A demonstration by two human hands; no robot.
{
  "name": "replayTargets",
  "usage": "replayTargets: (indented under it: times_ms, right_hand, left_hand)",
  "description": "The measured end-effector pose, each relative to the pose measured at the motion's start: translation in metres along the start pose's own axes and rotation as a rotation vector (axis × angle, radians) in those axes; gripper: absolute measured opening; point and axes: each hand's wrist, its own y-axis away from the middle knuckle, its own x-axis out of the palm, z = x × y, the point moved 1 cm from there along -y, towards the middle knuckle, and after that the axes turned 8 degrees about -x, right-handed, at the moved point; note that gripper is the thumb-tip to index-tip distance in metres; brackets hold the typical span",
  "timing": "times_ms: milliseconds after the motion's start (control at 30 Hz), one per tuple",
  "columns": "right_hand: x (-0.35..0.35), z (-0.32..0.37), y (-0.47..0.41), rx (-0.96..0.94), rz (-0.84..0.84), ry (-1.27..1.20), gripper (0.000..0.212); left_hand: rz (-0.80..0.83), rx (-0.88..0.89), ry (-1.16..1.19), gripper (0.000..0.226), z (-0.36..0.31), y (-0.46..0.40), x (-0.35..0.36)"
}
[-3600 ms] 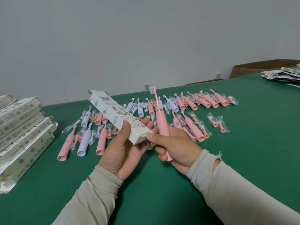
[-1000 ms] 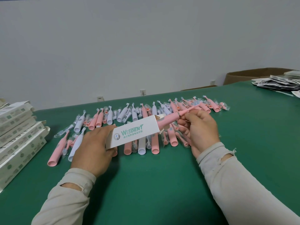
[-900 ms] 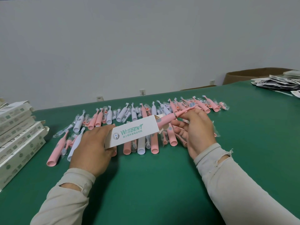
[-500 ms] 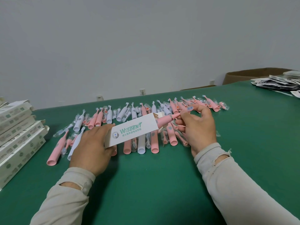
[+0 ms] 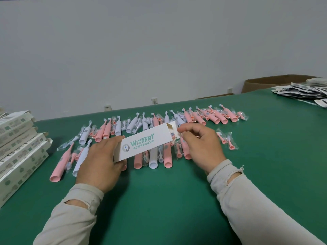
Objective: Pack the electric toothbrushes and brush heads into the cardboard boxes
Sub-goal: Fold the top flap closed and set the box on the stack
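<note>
1. Left hand (image 5: 100, 160) grips the white box (image 5: 144, 144) at its near end, knuckles up, holding it tilted above the green table (image 5: 168, 200).
2. Right hand (image 5: 203, 145) pinches at the box's open far end; what it pinches I cannot tell.
3. Step, by my reading: toothbrush (image 5: 173, 134) nearly fully inside, only a pink tip showing.
4. Next: add brush heads (image 5: 226, 139), tuck the flap (image 5: 172, 125).
5. Loose toothbrushes (image 5: 167, 156) lie beneath.
</note>
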Motion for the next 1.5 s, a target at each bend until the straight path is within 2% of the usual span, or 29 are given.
replayTargets:
  times_ms: [167, 500, 667, 867, 967, 1033, 1133, 1200, 1300, 1500]
  right_hand:
    - [0.000, 0.002, 0.001, -0.110, 0.063, 0.075, 0.024]
    - [-0.014, -0.003, -0.006, 0.037, 0.321, 0.030, 0.008]
    - [-0.015, -0.005, -0.005, -0.119, 0.344, 0.162, 0.022]
    - [-0.017, -0.004, -0.005, -0.344, 0.325, 0.325, 0.015]
    - [-0.017, -0.003, -0.005, -0.380, 0.313, 0.383, 0.017]
    - [-0.015, -0.005, -0.004, -0.356, 0.312, 0.334, 0.018]
    - [-0.014, -0.008, -0.006, -0.175, 0.370, 0.149, 0.016]
    - [-0.016, -0.010, -0.005, -0.102, 0.429, 0.136, 0.009]
    - [-0.021, -0.011, -0.006, -0.090, 0.446, 0.157, 0.003]
    - [-0.023, -0.011, -0.007, -0.017, 0.406, -0.010, 0.006]
  left_hand:
    - [-0.020, 0.022, 0.001, 0.065, -0.001, 0.000, 0.000]
    - [-0.012, 0.066, -0.060, 0.071, 0.001, 0.001, 0.002]
    - [-0.008, 0.074, -0.069, 0.072, 0.002, 0.001, 0.005]
    - [-0.016, 0.084, -0.028, 0.069, 0.001, 0.001, 0.006]
    - [-0.012, 0.086, -0.022, 0.068, 0.001, 0.000, 0.007]
    - [-0.019, 0.091, -0.024, 0.068, 0.003, -0.001, 0.007]
    - [-0.052, 0.115, -0.048, 0.066, 0.004, -0.001, 0.005]
    - [-0.060, 0.122, -0.078, 0.065, 0.004, 0.000, 0.005]
    - [-0.042, 0.120, -0.083, 0.066, 0.003, 0.001, 0.007]
    - [-0.062, 0.176, -0.088, 0.064, 0.001, 0.001, 0.009]
